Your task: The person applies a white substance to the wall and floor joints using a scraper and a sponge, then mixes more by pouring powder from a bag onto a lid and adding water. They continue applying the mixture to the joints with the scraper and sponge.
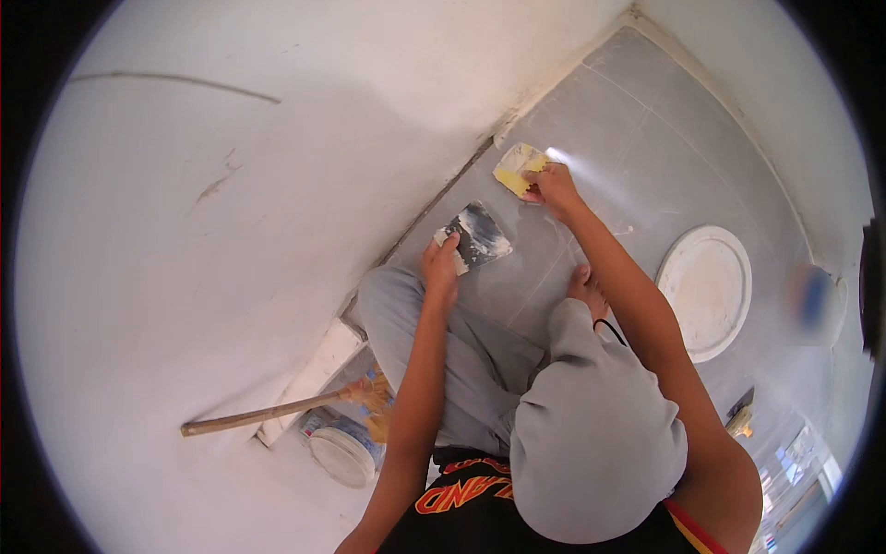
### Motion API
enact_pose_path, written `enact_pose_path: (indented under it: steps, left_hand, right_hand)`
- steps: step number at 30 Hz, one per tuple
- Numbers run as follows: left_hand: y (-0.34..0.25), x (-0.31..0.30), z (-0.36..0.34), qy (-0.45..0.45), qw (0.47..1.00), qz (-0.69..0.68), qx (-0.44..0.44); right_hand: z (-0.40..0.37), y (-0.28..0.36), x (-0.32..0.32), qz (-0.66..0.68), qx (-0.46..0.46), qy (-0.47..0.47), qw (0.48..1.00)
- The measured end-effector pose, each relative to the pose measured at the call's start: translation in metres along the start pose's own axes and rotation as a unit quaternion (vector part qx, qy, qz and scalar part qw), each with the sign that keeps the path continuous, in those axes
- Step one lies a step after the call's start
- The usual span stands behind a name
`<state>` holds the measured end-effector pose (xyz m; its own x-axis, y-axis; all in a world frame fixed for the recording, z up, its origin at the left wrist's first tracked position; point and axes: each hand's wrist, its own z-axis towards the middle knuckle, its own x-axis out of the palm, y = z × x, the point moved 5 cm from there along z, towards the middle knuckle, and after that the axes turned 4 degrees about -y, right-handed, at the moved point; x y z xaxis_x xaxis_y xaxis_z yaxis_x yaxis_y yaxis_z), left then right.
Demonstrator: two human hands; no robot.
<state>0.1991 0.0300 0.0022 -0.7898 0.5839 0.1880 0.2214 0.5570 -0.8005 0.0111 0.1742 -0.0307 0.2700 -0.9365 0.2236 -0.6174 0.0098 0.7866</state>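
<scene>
- Head view: you have two hand tools in play. Your left hand (441,270) is closed around the handle of a broad putty knife (480,236), whose grey blade is smeared with white filler and hovers over the floor (646,120) in front of your knee.
- Your right hand (556,185) is stretched further out, with the fingers pinched on one yellow scraper (515,168). It is streaked white and sits at the joint where the grey tiles meet the white wall (231,231).
- One round white lid (706,291) lies flat on the tiles to your right, well apart from both hands.
- One tub (343,451) stands by your left leg, and its inside looks white. Its blue label is too small to read.
- One wooden-handled brush (263,415) lies beside the tub, with the bristle end nearest it.
- The only readable writing is the orange letters "AND" on your black shirt (461,508). The rest is hidden.
</scene>
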Motion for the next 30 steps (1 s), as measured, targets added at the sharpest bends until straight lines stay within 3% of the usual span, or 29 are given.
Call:
enact_pose_path:
  steps: [1, 3, 5, 7, 8, 10, 11, 13, 16, 20, 23, 25, 26, 27, 28, 29, 30]
  left_hand:
    - [-0.005, 0.001, -0.003, -0.008, 1.000, -0.006, 0.004]
    - [0.004, 0.006, -0.012, -0.018, 0.984, -0.103, -0.143]
    - [0.017, 0.006, -0.003, -0.011, 0.974, -0.150, -0.167]
    - [0.023, 0.013, -0.001, 0.003, 0.963, -0.186, -0.194]
    - [0.024, 0.019, -0.003, 0.010, 0.963, -0.193, -0.188]
    - [0.026, 0.026, -0.006, 0.020, 0.963, -0.196, -0.186]
    - [0.024, 0.028, -0.008, 0.023, 0.969, -0.187, -0.162]
    - [0.024, 0.032, -0.008, 0.032, 0.974, -0.179, -0.138]
    - [0.015, 0.037, -0.015, 0.071, 0.978, -0.181, -0.079]
    - [-0.001, 0.046, -0.023, 0.086, 0.978, -0.190, -0.027]
    - [-0.011, 0.046, -0.025, 0.097, 0.975, -0.202, 0.008]
    - [-0.018, 0.049, -0.027, 0.111, 0.971, -0.211, 0.032]
    - [-0.023, 0.049, -0.028, 0.097, 0.971, -0.204, 0.082]
    - [-0.025, 0.046, -0.028, 0.081, 0.968, -0.197, 0.132]
    - [-0.021, 0.043, -0.027, 0.078, 0.969, -0.196, 0.129]
    - [-0.023, 0.037, -0.030, 0.055, 0.972, -0.111, 0.200]
    - [-0.025, 0.034, -0.033, 0.035, 0.963, -0.026, 0.267]
  right_hand:
    - [-0.002, 0.011, 0.008, -0.021, -0.019, 0.040, 0.999]
    - [-0.024, 0.022, 0.011, -0.061, -0.068, 0.090, 0.992]
    - [-0.058, 0.031, 0.016, -0.099, -0.118, 0.137, 0.978]
    - [-0.103, 0.053, 0.029, -0.243, -0.333, 0.148, 0.899]
    - [-0.112, 0.052, 0.031, -0.245, -0.333, 0.149, 0.898]
    - [-0.138, 0.055, 0.040, -0.427, -0.520, 0.158, 0.723]
    - [-0.140, 0.056, 0.034, -0.428, -0.519, 0.154, 0.723]
    - [-0.141, 0.050, 0.029, -0.580, -0.508, 0.170, 0.614]
    - [-0.144, 0.053, 0.021, -0.610, -0.524, 0.181, 0.566]
    - [-0.140, 0.058, 0.010, -0.615, -0.546, 0.165, 0.544]
    - [-0.140, 0.059, 0.002, -0.639, -0.525, 0.136, 0.546]
    - [-0.139, 0.055, -0.010, -0.580, -0.516, 0.044, 0.628]
    - [-0.140, 0.044, -0.012, -0.580, -0.516, 0.046, 0.629]
    - [-0.133, 0.039, -0.023, -0.446, -0.422, 0.018, 0.789]
    - [-0.127, 0.028, -0.036, -0.288, -0.304, -0.014, 0.908]
    - [-0.128, 0.022, -0.038, -0.286, -0.300, -0.016, 0.910]
    - [-0.125, 0.007, -0.037, -0.044, -0.114, 0.032, 0.992]
